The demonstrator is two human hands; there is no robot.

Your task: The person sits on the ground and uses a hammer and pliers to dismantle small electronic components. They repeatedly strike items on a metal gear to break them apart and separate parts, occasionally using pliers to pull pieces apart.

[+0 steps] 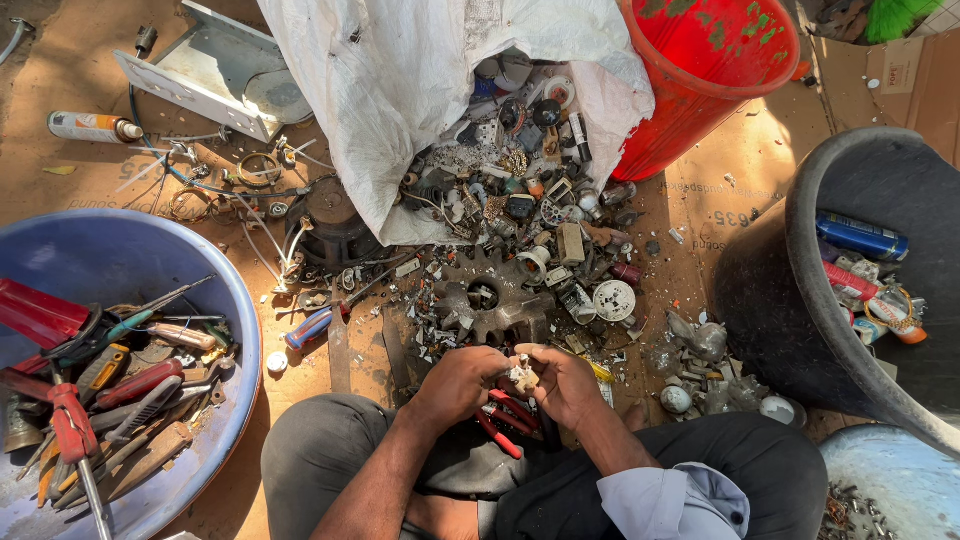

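A small whitish part is held between both hands, just above the lap, in front of the scrap pile that spills from the white sack. The left hand is closed around the part's left side; the right hand is closed on its right side, fingertips meeting at the part. Red-handled pliers lie on the lap directly beneath the hands, untouched by either.

The step in hand is judged to be the pulling apart or stripping of this part. It is best done with the part kept low over the lap, so that any loose piece is caught on the trousers and not lost among the scrap. A firm pinch from one hand should be kept while the other twists; whether the part is brittle cannot be told. The pliers are within easy reach if fingers alone fail.

Noted nearby: a large toothed gear just ahead of the hands, a blue basin of hand tools at left, a red bucket beyond, a black tub of sorted items at right.
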